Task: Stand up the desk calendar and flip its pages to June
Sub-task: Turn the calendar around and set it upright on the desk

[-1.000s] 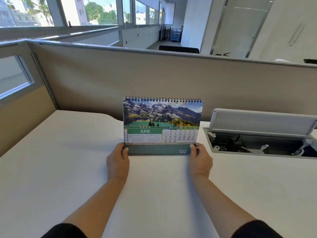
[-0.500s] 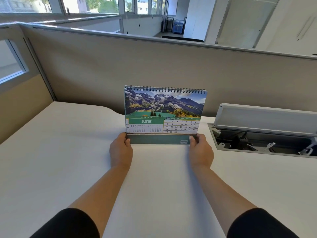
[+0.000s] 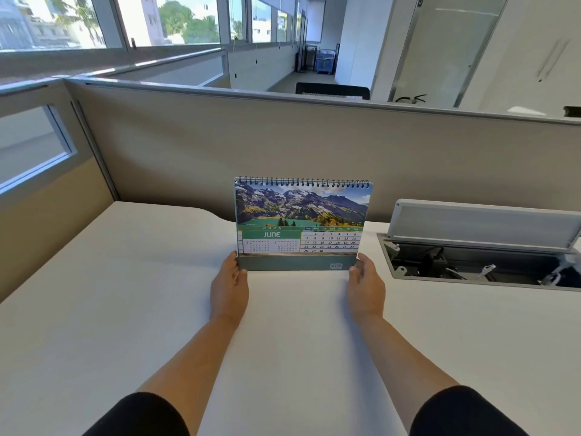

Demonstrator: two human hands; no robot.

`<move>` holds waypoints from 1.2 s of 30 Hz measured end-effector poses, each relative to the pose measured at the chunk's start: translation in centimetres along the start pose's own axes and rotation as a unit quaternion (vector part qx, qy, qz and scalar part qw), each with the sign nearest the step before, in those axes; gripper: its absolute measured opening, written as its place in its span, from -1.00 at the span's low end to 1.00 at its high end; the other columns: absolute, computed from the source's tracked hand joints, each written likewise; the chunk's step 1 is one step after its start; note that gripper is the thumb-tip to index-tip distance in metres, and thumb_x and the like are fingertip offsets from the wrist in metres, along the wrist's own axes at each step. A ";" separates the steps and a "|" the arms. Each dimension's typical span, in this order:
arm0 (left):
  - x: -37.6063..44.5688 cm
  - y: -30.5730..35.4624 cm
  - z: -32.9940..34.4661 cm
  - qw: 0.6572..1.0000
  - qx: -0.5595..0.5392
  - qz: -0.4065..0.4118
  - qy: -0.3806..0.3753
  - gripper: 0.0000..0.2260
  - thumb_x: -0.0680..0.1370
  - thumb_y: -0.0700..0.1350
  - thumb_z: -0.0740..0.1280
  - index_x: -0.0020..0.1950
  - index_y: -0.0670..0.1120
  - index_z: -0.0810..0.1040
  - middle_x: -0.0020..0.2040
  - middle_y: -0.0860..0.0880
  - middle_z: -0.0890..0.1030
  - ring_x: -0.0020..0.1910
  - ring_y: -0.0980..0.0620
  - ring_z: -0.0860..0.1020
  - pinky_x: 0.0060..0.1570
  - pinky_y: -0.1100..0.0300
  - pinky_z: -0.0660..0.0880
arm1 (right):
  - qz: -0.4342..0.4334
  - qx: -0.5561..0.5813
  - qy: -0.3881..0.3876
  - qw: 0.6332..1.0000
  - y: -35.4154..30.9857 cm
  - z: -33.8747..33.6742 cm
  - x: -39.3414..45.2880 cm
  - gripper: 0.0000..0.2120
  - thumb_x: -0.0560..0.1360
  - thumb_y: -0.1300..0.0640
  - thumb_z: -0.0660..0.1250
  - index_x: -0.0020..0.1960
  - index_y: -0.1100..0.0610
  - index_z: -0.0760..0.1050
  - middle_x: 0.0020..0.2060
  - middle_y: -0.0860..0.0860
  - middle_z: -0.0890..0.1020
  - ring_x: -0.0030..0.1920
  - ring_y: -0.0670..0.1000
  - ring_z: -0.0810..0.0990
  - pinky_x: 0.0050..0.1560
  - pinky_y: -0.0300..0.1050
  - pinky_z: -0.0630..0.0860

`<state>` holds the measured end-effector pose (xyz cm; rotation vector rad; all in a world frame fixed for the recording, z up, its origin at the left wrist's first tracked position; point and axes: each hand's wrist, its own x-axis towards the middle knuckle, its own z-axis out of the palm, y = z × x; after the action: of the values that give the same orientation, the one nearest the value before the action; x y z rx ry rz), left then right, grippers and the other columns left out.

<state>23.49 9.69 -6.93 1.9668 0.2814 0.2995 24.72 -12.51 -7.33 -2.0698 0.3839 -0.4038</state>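
two forearms in black sleeves [image 3: 141, 415] reach forward over the white desk [image 3: 94, 309]. left hand [image 3: 229, 289] sits at the lower left corner of the desk calendar [image 3: 300, 225], thumb on the front of the base, the other fingers hidden; right hand [image 3: 366, 287] at the lower right corner, fingers loosely curled against the edge. cannot tell how firmly either grips.

calendar stands upright mid-desk, long axis left to right, face toward the wearer, spiral binding on top. page reads june: glossy mountain photo above, green date grid below, plain green card base.

smooth, bare desk surface lies wide to the left and in front. open cable tray [image 3: 471, 265] with raised grey lid just right of the calendar. beige fabric partition [image 3: 314, 146] close behind.
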 end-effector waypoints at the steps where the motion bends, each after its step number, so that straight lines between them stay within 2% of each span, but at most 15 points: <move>1: -0.2 0.0 0.0 1.000 -0.007 0.000 -0.006 -0.61 0.58 -0.18 0.11 0.42 -0.07 0.26 0.37 -0.09 0.42 0.31 -0.06 0.40 0.25 0.18 0.27 | 0.001 -0.007 0.009 1.000 0.0 -0.1 -0.2 -0.64 0.57 0.21 0.13 0.36 0.17 0.32 0.27 0.14 0.53 0.24 0.16 0.49 0.22 -0.05 0.43; 6: -0.7 0.0 0.0 0.998 -0.054 -0.004 -0.023 -0.61 0.60 -0.08 0.08 0.43 -0.03 0.25 0.39 -0.04 0.40 0.27 0.07 0.35 0.18 0.24 0.19 | 0.010 -0.006 0.027 1.000 0.1 -0.2 -0.4 -0.61 0.59 0.22 0.09 0.40 0.20 0.28 0.27 0.15 0.53 0.27 0.16 0.47 0.24 -0.07 0.41; 13: -0.7 0.1 0.0 0.996 -0.083 -0.027 -0.023 -0.61 0.60 0.00 0.04 0.43 -0.02 0.25 0.41 -0.04 0.37 0.37 -0.04 0.32 0.34 0.08 0.21 | 0.011 -0.005 0.017 1.000 0.1 -0.2 -0.2 -0.53 0.56 0.29 0.09 0.46 0.21 0.13 0.26 0.14 0.55 0.27 0.15 0.49 0.25 -0.05 0.40; 24: -1.1 0.1 -0.1 0.997 -0.059 -0.033 -0.037 -0.58 0.59 0.02 0.05 0.45 0.03 0.18 0.43 -0.02 0.35 0.38 -0.05 0.32 0.34 0.05 0.24 | 0.012 0.007 0.006 1.000 0.1 -0.3 -0.3 -0.52 0.56 0.27 0.12 0.45 0.19 0.12 0.28 0.15 0.52 0.26 0.16 0.49 0.24 -0.05 0.40; 30: -1.0 0.1 -0.2 0.997 -0.067 -0.037 -0.032 -0.59 0.59 0.02 0.06 0.44 0.02 0.21 0.42 -0.03 0.36 0.36 -0.07 0.35 0.35 0.00 0.25 | 0.019 0.013 0.006 1.000 0.1 -0.3 -0.3 -0.57 0.55 0.25 0.16 0.40 0.19 0.25 0.25 0.16 0.54 0.24 0.15 0.50 0.23 -0.05 0.42; 36: -0.9 0.2 -0.2 0.996 -0.067 -0.048 -0.024 -0.59 0.59 0.04 0.04 0.44 0.03 0.22 0.41 -0.04 0.37 0.33 -0.12 0.40 0.35 -0.08 0.30 | 0.012 0.013 -0.008 1.000 0.1 -0.4 -0.5 -0.58 0.54 0.24 0.18 0.40 0.17 0.26 0.26 0.15 0.54 0.24 0.14 0.51 0.24 -0.04 0.44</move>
<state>22.57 9.49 -6.73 1.8200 0.3162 0.2040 24.07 -12.62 -7.28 -2.0399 0.3904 -0.3758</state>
